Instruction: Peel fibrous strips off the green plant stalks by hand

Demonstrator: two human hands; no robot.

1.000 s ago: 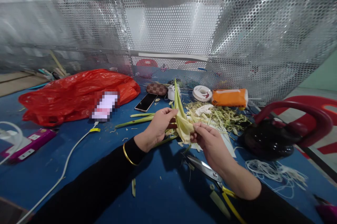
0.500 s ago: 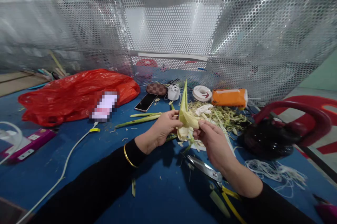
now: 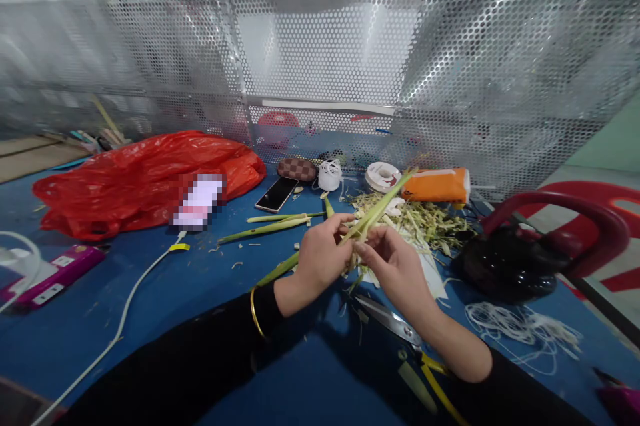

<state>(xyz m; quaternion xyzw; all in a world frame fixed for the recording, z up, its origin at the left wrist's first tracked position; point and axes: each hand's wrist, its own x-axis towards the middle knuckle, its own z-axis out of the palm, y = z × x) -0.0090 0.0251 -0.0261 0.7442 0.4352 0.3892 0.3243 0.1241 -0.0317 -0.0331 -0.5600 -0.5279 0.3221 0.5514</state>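
My left hand [image 3: 320, 256] and my right hand [image 3: 387, 263] meet over the blue table [image 3: 165, 293], both closed on a folded green leaf strip [image 3: 377, 209]. The strip's free end points up and to the right, toward an orange packet [image 3: 436, 185]. My fingers pinch the fold where the two hands touch. A longer green leaf stalk [image 3: 280, 268] runs down and left under my left hand. Scissors with yellow handles [image 3: 400, 333] lie on the table just below my right wrist.
A pile of leaf trimmings [image 3: 425, 219] lies behind my hands. A red plastic bag [image 3: 145, 179], a phone [image 3: 277, 194], a white spool [image 3: 383, 177], loose leaf stalks [image 3: 265, 226], a black kettle [image 3: 510, 266], white string [image 3: 520, 333] and a white cable [image 3: 125, 319] surround them. Perforated metal screen [image 3: 325, 73] closes the back.
The leaf piece stood upright as a wide fold between my hands; now it is pressed narrow and tilted right. Both hands have drawn closer together.
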